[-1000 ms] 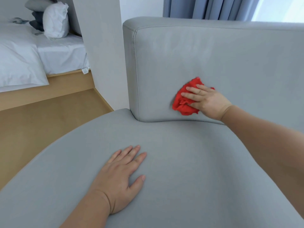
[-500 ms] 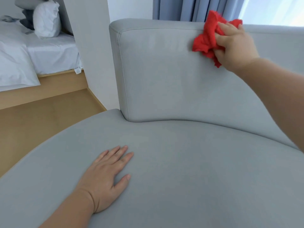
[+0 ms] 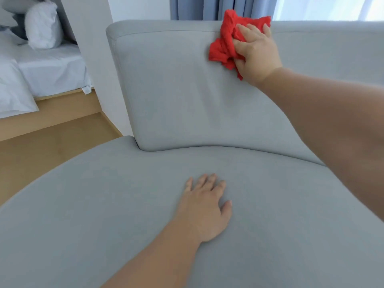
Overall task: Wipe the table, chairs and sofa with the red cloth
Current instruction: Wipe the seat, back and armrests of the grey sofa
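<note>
A grey fabric sofa fills most of the view, its backrest upright and its seat curving toward me. My right hand presses the crumpled red cloth against the upper part of the backrest, just under its top edge. Part of the cloth sticks up above the backrest. My left hand lies flat on the seat cushion with its fingers spread, holding nothing.
A white wall partition stands right beside the sofa's left end. Beyond it is a bed with white sheets and pillows on a wooden platform. Wooden floor lies to the left. Blue-grey curtains hang behind the sofa.
My right hand carried the cloth from the lower backrest up to its top edge, then slightly down again. My left hand stayed flat on the seat while the view shifted.
</note>
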{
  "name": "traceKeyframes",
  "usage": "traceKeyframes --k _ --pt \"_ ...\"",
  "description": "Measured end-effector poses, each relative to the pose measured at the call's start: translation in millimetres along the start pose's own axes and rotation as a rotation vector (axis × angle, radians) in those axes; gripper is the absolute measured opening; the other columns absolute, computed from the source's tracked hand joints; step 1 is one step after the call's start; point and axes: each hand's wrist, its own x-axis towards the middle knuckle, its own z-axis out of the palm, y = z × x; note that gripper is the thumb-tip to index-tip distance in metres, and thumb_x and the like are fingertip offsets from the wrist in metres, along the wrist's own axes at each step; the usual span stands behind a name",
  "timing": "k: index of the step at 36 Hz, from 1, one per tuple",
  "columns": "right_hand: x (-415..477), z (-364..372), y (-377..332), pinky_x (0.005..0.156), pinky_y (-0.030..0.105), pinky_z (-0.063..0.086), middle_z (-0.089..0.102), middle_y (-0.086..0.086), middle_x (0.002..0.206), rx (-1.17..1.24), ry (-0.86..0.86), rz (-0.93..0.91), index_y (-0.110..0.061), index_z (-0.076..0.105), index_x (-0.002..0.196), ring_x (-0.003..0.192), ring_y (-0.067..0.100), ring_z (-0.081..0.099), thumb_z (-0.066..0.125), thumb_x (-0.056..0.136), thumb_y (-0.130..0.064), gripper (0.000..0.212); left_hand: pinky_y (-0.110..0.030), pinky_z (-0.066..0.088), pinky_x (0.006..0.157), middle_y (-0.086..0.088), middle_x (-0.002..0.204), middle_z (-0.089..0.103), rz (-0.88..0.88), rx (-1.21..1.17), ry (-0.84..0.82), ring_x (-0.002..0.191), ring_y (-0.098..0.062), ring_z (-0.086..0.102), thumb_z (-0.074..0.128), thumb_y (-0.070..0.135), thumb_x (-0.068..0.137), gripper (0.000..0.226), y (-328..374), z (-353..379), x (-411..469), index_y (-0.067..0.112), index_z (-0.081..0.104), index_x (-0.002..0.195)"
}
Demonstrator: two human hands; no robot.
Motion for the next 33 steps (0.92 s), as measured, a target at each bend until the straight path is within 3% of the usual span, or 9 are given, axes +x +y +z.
traceKeyframes --k 6,13,16,20,23,27,30,33 --pt "-6 9 4 0.117 0.045 0.011 0.041 0.006 0.149 -0.006 0.04 0.047 -0.029 0.057 0.131 0.138 0.031 0.034 0.038 0.086 -0.037 0.05 -0.038 -0.006 0.117 0.01 0.16 0.002 0.019 0.063 0.047 0.145 -0.01 -0.002 0.013 0.057 0.089 0.066 -2 23 17 0.034 0.009 0.15" --pt "-15 13 2 0.118 0.046 0.007 0.034 0.009 0.152 -0.035 0.02 0.035 -0.024 0.056 0.134 0.142 0.035 0.026 0.039 0.092 -0.035 0.047 -0.039 -0.007 0.117 0.011 0.16 -0.003 0.02 0.057 0.047 0.145 -0.01 -0.006 0.013 0.057 0.09 0.065 -5 25 15 0.034 0.004 0.151" --pt "-23 14 2 0.115 0.053 0.014 0.04 0.016 0.147 -0.052 0.054 -0.012 -0.016 0.066 0.123 0.137 0.044 0.032 0.044 0.089 -0.026 0.041 -0.038 -0.007 0.117 0.011 0.16 -0.003 0.033 0.047 0.061 0.145 -0.009 -0.006 0.009 0.058 0.087 0.068 -2 25 16 0.035 0.003 0.151" --pt "-49 30 -5 0.102 0.068 0.028 0.052 0.03 0.132 -0.008 0.111 -0.148 -0.003 0.074 0.098 0.12 0.058 0.045 0.061 0.078 -0.005 0.024 -0.037 -0.009 0.117 0.012 0.159 -0.004 0.037 0.036 0.067 0.145 -0.009 -0.007 0.011 0.058 0.089 0.067 -3 28 18 0.035 0.003 0.151" --pt "-81 50 -11 0.096 0.072 0.029 0.053 0.032 0.129 0.031 -0.005 -0.258 -0.001 0.074 0.09 0.117 0.06 0.046 0.068 0.071 0.003 0.02 -0.037 -0.009 0.117 0.013 0.159 -0.004 0.029 0.027 0.072 0.145 -0.008 -0.007 0.011 0.059 0.088 0.067 -4 29 17 0.037 0.003 0.15" --pt "-135 78 -15 0.093 0.072 0.025 0.058 0.027 0.126 0.029 -0.236 -0.429 -0.005 0.077 0.088 0.113 0.056 0.051 0.078 0.059 0.008 0.032 -0.036 -0.009 0.116 0.014 0.159 -0.002 0.025 0.009 0.097 0.145 -0.007 -0.006 0.009 0.06 0.083 0.071 -3 30 17 0.038 0.006 0.15" --pt "-153 92 -13 0.102 0.066 0.022 0.056 0.017 0.133 0.028 -0.393 -0.489 -0.011 0.077 0.096 0.124 0.049 0.047 0.074 0.069 0.004 0.031 -0.035 -0.008 0.116 0.014 0.159 0.0 0.023 -0.008 0.111 0.145 -0.007 -0.005 0.01 0.06 0.082 0.071 -3 29 19 0.038 0.008 0.15" --pt "-158 94 -12 0.108 0.059 0.016 0.052 0.013 0.138 0.009 -0.432 -0.492 -0.013 0.076 0.1 0.13 0.045 0.042 0.069 0.076 0.0 0.027 -0.036 -0.008 0.117 0.015 0.159 -0.001 0.022 0.003 0.097 0.145 -0.007 -0.006 0.008 0.061 0.082 0.072 -5 31 18 0.039 0.006 0.15"
